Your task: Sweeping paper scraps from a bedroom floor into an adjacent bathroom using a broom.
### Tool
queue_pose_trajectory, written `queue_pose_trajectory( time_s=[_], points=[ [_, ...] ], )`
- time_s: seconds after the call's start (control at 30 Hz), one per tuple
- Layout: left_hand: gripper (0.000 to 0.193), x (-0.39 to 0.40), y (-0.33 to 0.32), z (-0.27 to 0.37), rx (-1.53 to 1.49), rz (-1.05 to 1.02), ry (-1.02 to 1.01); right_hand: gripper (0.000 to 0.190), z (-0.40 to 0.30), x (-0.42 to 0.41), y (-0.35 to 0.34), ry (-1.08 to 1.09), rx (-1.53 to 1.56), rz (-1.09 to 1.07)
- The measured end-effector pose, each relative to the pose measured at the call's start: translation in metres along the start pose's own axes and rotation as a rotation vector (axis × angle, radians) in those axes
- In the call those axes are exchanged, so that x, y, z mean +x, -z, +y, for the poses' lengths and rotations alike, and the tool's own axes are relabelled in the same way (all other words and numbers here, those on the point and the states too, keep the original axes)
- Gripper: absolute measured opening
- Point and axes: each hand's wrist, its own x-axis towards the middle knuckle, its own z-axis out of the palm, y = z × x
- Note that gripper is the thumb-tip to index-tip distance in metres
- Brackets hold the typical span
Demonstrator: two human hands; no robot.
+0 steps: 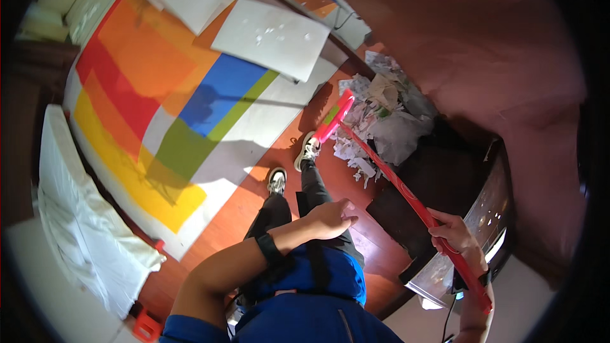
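Observation:
In the head view, my right hand (448, 231) is wrapped around the red handle (405, 193) of a broom. The broom's pink head (335, 116), with a green patch on it, is held up over the toe of a shoe (307, 152), beside a heap of torn paper and plastic (381, 109). Whether its bristles touch the floor cannot be seen. My left hand (331, 219) is in front of my waist and holds nothing. Its fingers are loosely curled, with a gap between thumb and finger.
A colour-block rug (190, 105) covers the floor on the left. White-topped tables (274, 38) stand at the far side. Right of my legs is a dark cabinet or box (433, 195). A white-covered piece of furniture (81, 219) stands at left, near a red plastic object (147, 326).

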Motion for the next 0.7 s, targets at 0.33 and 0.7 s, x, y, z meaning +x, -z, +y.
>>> queue_pose_trajectory(
  time_s=[0.33, 0.7],
  points=[
    [0.039, -0.072, -0.074, -0.051, -0.126, 0.244, 0.006, 0.04, 0.035, 0.046, -0.052, 0.034, 0.284, -0.227],
    [0.042, -0.113, -0.217, -0.077, -0.284, 0.482, 0.041, 0.035, 0.126, -0.017, -0.061, 0.206, -0.419, -0.062]
  ],
)
